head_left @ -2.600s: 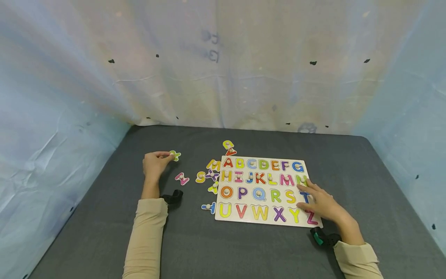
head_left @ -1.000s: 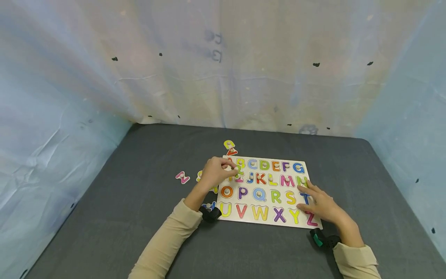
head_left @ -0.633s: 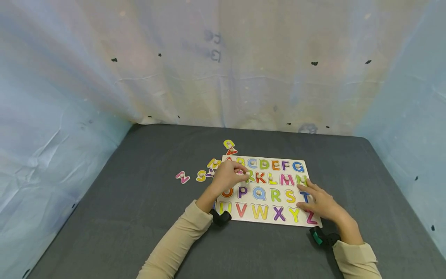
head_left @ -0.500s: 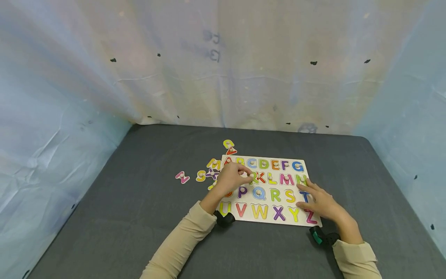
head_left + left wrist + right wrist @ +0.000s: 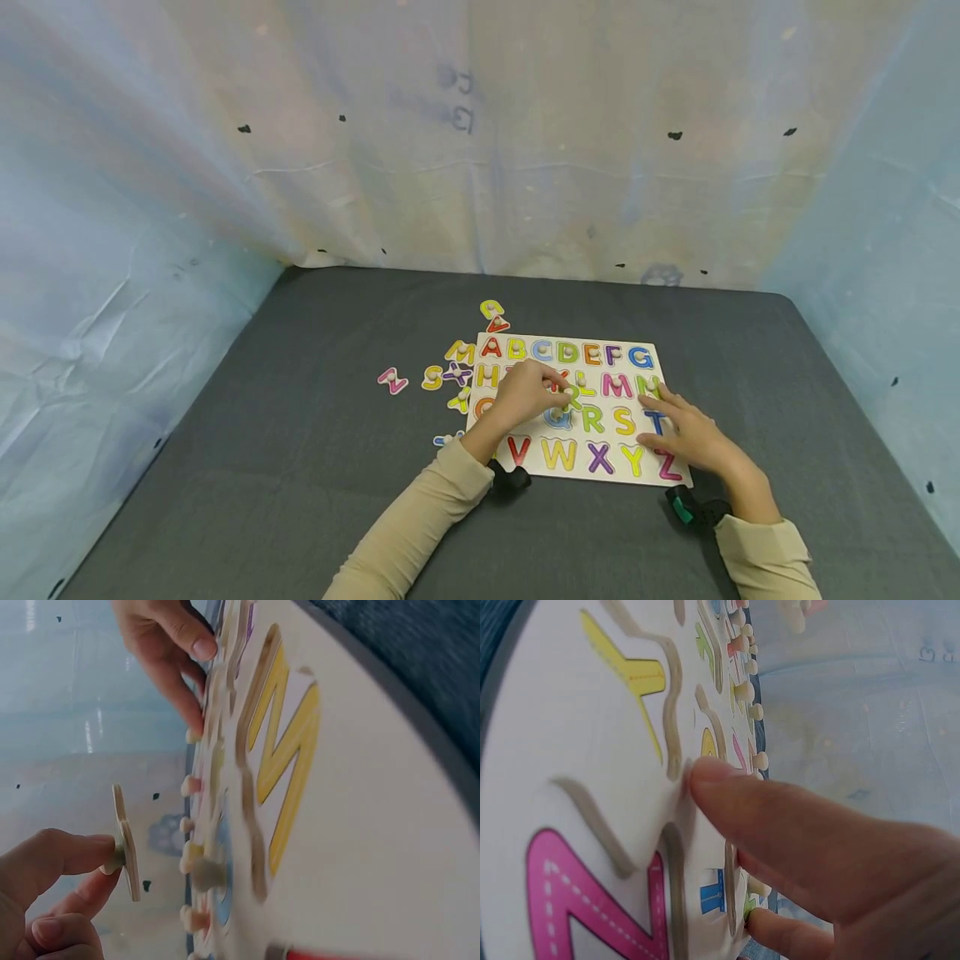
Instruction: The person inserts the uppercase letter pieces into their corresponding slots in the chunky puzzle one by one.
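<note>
My left hand (image 5: 527, 390) pinches a green letter R puzzle piece (image 5: 573, 398) by its knob, above the alphabet peg board (image 5: 577, 436). In the left wrist view the piece (image 5: 129, 859) is edge-on, apart from the board, with thumb and finger on its knob. The printed R recess (image 5: 592, 418) lies just below and right of the piece in the head view. My right hand (image 5: 693, 432) rests on the board's right side with fingers spread, near the T and Z recesses. In the right wrist view its thumb (image 5: 765, 825) touches the board.
Left of the board lie loose letters: a pink Z (image 5: 392, 381), a yellow S (image 5: 432, 377), a purple X (image 5: 457, 374), a yellow W (image 5: 460, 352), a yellow Y (image 5: 459, 400) and a blue T (image 5: 447, 438). Behind are a red V (image 5: 497, 323) and yellow U (image 5: 491, 308).
The left hand has carried the green R from the table's left side rightward across the board, lately also toward the person. The right hand stays in place.
</note>
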